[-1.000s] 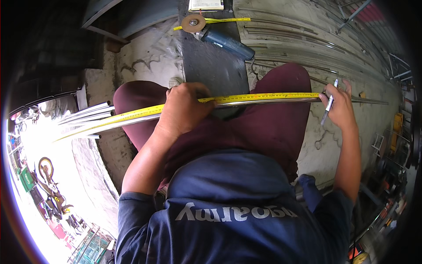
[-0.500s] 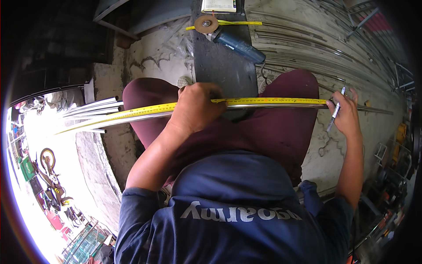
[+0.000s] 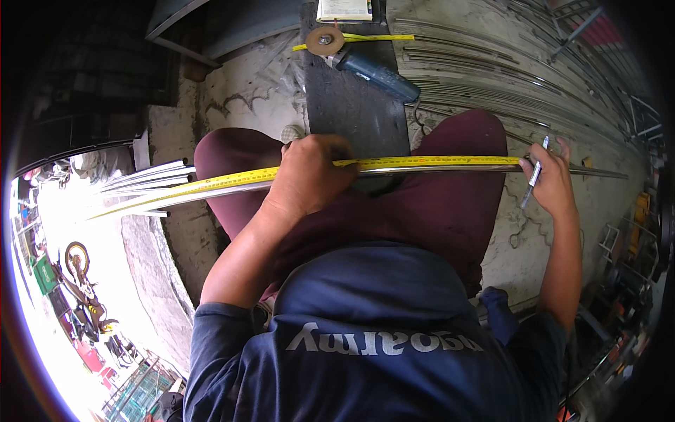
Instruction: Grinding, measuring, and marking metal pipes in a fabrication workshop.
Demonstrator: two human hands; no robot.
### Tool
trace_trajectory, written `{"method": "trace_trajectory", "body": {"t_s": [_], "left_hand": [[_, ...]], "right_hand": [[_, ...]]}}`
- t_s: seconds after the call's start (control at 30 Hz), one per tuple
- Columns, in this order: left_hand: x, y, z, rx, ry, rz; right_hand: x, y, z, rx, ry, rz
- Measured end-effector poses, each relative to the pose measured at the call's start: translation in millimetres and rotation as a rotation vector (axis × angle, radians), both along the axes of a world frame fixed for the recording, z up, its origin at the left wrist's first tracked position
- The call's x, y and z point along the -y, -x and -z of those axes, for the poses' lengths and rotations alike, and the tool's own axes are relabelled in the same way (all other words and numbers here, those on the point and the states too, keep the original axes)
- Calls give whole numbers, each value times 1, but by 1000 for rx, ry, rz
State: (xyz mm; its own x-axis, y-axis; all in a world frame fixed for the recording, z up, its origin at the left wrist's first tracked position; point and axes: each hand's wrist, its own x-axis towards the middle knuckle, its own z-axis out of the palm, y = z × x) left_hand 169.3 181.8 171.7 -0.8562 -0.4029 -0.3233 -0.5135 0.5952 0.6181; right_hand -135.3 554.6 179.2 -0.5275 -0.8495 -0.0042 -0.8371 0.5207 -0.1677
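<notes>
A thin shiny metal tube [image 3: 443, 169] lies crosswise over my thighs, with a yellow tape measure [image 3: 436, 161] stretched along its upper side. My left hand [image 3: 306, 174] is closed round tube and tape together, left of the middle; its fingertips are partly hidden. Out to the right, beyond my knee, my right hand [image 3: 555, 184] has a slim silver-white pen [image 3: 533, 181] between its fingers. Thumb and fingertip of that hand touch the tape's right end against the tube. Past the left hand, tape and tube run on into the bright area at far left.
An angle grinder [image 3: 380, 76] with a brown disc lies ahead on a dark board [image 3: 355, 112], beside a yellow strip [image 3: 387, 38] and an open book [image 3: 344, 10]. Several metal tubes [image 3: 485, 91] cover the floor at far right. More tube ends [image 3: 165, 171] stick out at left.
Both hands keep their holds on the tube, tape and pen. The whole view has shifted slightly; nothing else has visibly moved.
</notes>
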Motion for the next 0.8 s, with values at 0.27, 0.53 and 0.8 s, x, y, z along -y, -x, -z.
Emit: {"method": "trace_trajectory", "body": {"t_s": [0.27,0.53,0.8], "left_hand": [[7,0,-9,-1,-39,48],[18,-1,-17,65,62,85],[27,-4,-27,148,6,50]], "right_hand": [[2,-2,-7,79,-52,60],[5,3,-9,94,-58,61],[4,5,-8,76,-48,39]]}}
